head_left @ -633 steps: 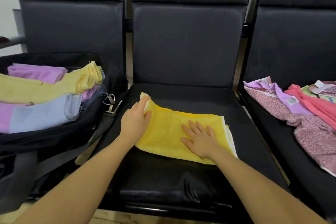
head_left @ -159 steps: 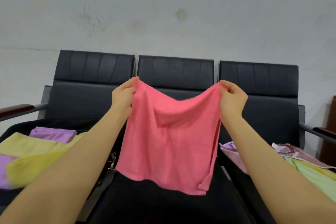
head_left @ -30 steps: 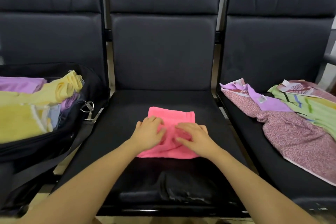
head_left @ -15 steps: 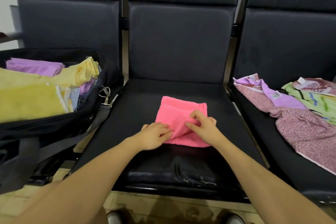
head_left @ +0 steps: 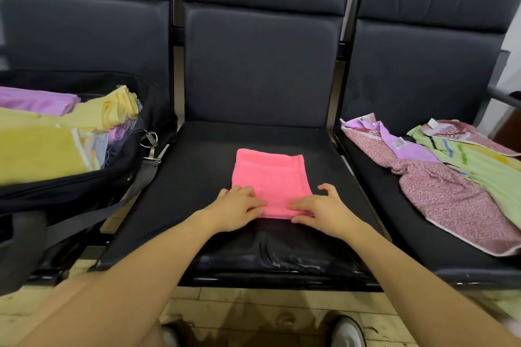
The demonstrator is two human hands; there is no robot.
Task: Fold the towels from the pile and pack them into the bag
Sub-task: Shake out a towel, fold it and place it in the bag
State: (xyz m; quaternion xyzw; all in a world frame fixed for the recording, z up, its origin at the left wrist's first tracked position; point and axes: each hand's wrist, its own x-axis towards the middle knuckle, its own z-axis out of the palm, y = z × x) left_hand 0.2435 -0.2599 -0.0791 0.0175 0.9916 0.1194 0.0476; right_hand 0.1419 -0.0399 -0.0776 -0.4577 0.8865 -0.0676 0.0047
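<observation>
The pink towel [head_left: 270, 182] is lying folded into a small rectangle at the middle of the centre seat [head_left: 197, 177], its near edge under both hands. The left hand [head_left: 235, 210] is pressing that edge at the towel's 7 o'clock corner with fingers nearly straight; the right hand [head_left: 321, 210] is resting at 5 o'clock, fingers loosely spread, gripping nothing I can make out. The black bag [head_left: 118, 175], already holding folded yellow and purple towels [head_left: 39, 149], is sitting at 9 o'clock on the next seat; the unfolded pile [head_left: 451, 177] is waiting at 3 o'clock. Lifting with only 1 hand, or by the top layer, is likely to let the fold spring open before reaching the crowded bag.
</observation>
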